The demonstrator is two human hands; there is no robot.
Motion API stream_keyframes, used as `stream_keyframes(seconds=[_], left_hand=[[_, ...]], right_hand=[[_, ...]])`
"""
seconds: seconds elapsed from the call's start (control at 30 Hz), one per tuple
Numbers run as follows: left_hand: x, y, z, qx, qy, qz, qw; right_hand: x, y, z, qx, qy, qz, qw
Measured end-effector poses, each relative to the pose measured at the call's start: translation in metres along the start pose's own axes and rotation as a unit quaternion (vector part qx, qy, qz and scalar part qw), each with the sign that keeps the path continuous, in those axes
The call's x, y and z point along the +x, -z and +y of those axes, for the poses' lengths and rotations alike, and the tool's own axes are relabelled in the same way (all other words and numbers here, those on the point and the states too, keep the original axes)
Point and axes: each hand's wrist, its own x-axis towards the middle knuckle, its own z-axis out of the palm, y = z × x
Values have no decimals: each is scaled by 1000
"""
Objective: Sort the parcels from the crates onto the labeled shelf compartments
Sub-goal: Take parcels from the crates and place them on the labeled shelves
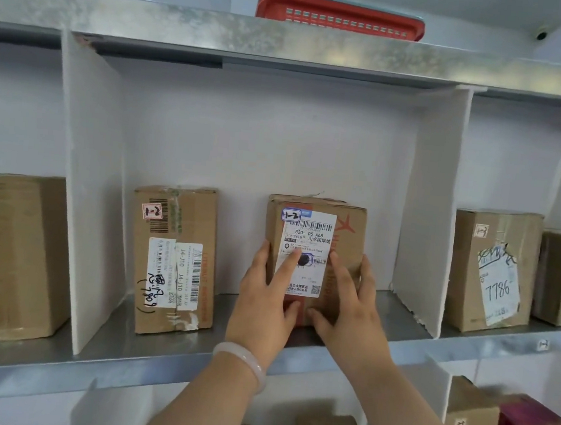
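Head view: the middle compartment of the metal shelf (156, 347), bounded by white dividers (87, 176) at nine and three o'clock, holds two cartons. The parcel (313, 249) being placed stands upright near the front lip, right of centre. Its tag (290, 215) reads 1-2, matching the tag on the neighbouring carton (175, 260) at its nine o'clock, well apart from it. The left hand (264, 300) lies spread on the front face, forefinger straight across the shipping label and thumb at the bottom edge. The right hand (349, 304) is likewise apart and flat, fingers fanned over the right front corner and thumb low at six o'clock. Neither hand clamps the carton; both appear to press it inward. Whether its base sits fully on the metal I cannot tell, since a dark shadow runs beneath. Risks noted: uneven pressure, the right hand bearing on the corner, could skew the parcel toward the three o'clock divider. Pushing high on a tall carton could tip it backward. Releasing it this close to the lip could let it slide off at six o'clock onto the boxes below. A red basket (339, 14) rests on top at twelve o'clock, clear of the work.
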Motion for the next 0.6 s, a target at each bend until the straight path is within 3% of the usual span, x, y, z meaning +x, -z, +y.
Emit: stream_keyframes(seconds=[0.2, 0.43, 0.6], left_hand=[[-7, 5, 0, -19, -8, 9, 1000], [-21, 15, 21, -23, -54, 104, 993], [-30, -2, 77, -39, -106, 81, 990]], right_hand=[[-9, 17, -11, -47, 11, 9, 999], [-37, 58, -13, -89, 72, 82, 990], [-53, 95, 9, -105, 72, 104, 986]])
